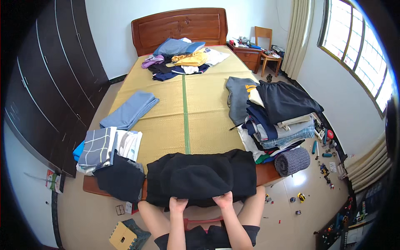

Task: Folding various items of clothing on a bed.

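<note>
A black garment (pixel 200 175), bunched and partly folded, lies across the foot end of the bed and hangs over its wooden edge. Both hands hold its near edge: my left hand (pixel 178 203) near its middle left, my right hand (pixel 223 199) to the right of that. The fingers of both are tucked under the cloth and mostly hidden. Immediately left of the garment, a dark folded garment (pixel 120 178) drapes over the bed edge, beside a stack with a grey checked cloth (pixel 95 147). To the right are a tall pile topped by dark shorts (pixel 282 100) and a rolled grey-purple towel (pixel 292 161).
A folded blue cloth (pixel 130 109) and a heap of clothes with a yellow garment (pixel 192 59) lie farther up the mat-covered bed (pixel 165 125). A folding stool (pixel 123 236) stands on the floor at lower left. Small toys (pixel 301 197) are scattered on the right floor.
</note>
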